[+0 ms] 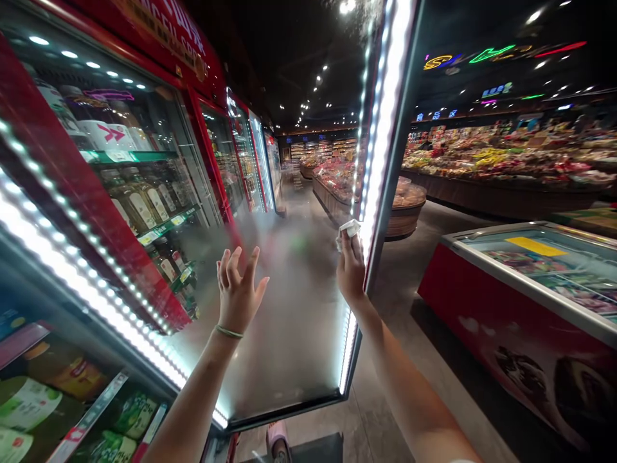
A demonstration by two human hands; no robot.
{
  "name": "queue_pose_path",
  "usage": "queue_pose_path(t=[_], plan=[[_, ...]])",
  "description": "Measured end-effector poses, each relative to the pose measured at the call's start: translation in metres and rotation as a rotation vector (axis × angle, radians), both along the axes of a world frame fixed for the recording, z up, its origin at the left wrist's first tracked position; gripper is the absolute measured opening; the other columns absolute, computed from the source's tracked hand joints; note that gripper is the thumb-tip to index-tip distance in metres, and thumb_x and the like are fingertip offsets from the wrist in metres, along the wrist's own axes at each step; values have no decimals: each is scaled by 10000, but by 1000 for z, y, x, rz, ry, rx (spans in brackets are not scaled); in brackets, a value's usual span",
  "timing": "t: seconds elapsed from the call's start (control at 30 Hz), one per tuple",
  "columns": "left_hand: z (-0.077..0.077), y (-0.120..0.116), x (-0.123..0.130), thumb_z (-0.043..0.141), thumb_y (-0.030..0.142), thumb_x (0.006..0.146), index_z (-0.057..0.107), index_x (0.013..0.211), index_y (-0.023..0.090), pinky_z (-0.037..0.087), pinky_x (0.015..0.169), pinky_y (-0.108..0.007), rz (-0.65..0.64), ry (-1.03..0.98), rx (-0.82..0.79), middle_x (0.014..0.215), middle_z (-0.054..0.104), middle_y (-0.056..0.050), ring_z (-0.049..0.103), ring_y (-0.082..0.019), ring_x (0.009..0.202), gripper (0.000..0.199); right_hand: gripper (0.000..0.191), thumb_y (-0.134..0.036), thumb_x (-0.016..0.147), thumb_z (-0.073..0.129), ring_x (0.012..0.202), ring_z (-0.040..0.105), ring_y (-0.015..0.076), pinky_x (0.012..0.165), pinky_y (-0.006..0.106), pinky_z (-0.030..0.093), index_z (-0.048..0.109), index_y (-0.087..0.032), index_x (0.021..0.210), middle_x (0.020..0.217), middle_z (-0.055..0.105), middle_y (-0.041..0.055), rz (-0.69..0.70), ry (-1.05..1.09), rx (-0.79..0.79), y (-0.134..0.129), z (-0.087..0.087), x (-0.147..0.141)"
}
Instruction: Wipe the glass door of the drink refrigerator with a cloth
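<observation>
White cloth [351, 226] is sitting just toward 3 o'clock of centre, beside the glass door's [289, 347] light strip [385, 96], and the right hand [351, 269] is pinching it between fingers. Toward 8 o'clock, the left hand [238, 299] is holding its fingers apart, grasping nothing; whether it is touching the glass, I cannot tell. Fog [284, 276] is covering the centre and toward 6 o'clock, while 12 o'clock is looking clearer, so the wiping is seemingly only partly done.
</observation>
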State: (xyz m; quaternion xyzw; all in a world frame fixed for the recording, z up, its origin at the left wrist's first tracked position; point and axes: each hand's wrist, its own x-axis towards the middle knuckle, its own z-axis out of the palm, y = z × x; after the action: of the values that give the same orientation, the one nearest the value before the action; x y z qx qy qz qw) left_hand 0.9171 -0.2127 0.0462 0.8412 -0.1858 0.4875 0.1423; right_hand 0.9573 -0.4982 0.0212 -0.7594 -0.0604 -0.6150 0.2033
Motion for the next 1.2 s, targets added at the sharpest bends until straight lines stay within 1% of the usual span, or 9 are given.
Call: queue_pose_path(t=[0.1, 0.27, 0.47, 0.63, 0.77, 0.83, 0.93, 1.07, 1.2], plan=[[-1, 1, 4, 724, 250, 915, 449, 1577, 266, 327, 1212, -725, 3, -12, 28, 1532, 432, -206, 319, -443, 1549, 717, 562, -101, 1068, 370, 1596, 319, 261, 1256, 528, 407, 455, -251, 1604, 1644, 481, 121, 16, -4, 8, -1, 4, 9], [-6, 3, 13, 731, 252, 915, 445, 1581, 248, 331, 1221, -707, 35, -1, 68, 1536, 424, -220, 310, -448, 1554, 725, 564, -86, 1064, 399, 1600, 302, 239, 1287, 482, 385, 537, -344, 1546, 1599, 549, 39, 130, 49, -232, -16, -1, 12], [-12, 5, 24, 765, 219, 885, 451, 1580, 226, 365, 1209, -697, 69, -52, 112, 1518, 431, -238, 319, -472, 1546, 763, 598, -111, 1078, 352, 1610, 281, 263, 1293, 543, 360, 376, -315, 1639, 1673, 443, 74, 72, 39, -60, -19, -2, 17], [-16, 8, 30, 761, 211, 889, 439, 1592, 244, 386, 1208, -682, 96, -63, 141, 1528, 440, -230, 352, -461, 1538, 774, 632, -87, 1061, 392, 1607, 283, 265, 1288, 545, 371, 386, -371, 1626, 1679, 438, 27, 119, 38, -159, -15, -11, 25], [-17, 9, 33, 758, 207, 890, 400, 1614, 264, 378, 1222, -674, 102, -55, 146, 1544, 437, -220, 338, -449, 1554, 810, 635, -94, 1070, 364, 1603, 295, 282, 1268, 584, 381, 325, -344, 1652, 1690, 413, 69, 68, 4, -8, -9, -17, 34], [-16, 10, 34, 761, 201, 887, 388, 1618, 266, 386, 1223, -664, 107, -53, 156, 1542, 443, -219, 341, -444, 1555, 823, 636, -89, 1067, 373, 1611, 269, 283, 1277, 583, 364, 344, -357, 1643, 1691, 413, 60, 103, 14, -51, -3, -17, 38], [-15, 10, 34, 768, 203, 883, 375, 1623, 266, 408, 1216, -647, 122, -56, 179, 1533, 458, -218, 358, -437, 1549, 840, 655, -73, 1059, 397, 1609, 274, 267, 1279, 551, 377, 367, -396, 1627, 1679, 436, 37, 156, 23, -152, 3, -14, 41], [-15, 10, 35, 783, 209, 871, 378, 1622, 273, 410, 1210, -657, 133, -46, 193, 1539, 462, -220, 358, -444, 1549, 856, 658, -86, 1065, 353, 1622, 241, 256, 1286, 578, 351, 305, -365, 1659, 1699, 399, 54, 89, -22, 2, 12, 0, 46], [-17, 12, 37, 767, 197, 879, 401, 1613, 266, 401, 1217, -651, 119, -35, 183, 1538, 464, -221, 356, -440, 1551, 823, 645, -58, 1043, 356, 1622, 244, 238, 1302, 525, 349, 423, -342, 1618, 1661, 466, 39, 172, 44, -176, 19, 10, 49]])
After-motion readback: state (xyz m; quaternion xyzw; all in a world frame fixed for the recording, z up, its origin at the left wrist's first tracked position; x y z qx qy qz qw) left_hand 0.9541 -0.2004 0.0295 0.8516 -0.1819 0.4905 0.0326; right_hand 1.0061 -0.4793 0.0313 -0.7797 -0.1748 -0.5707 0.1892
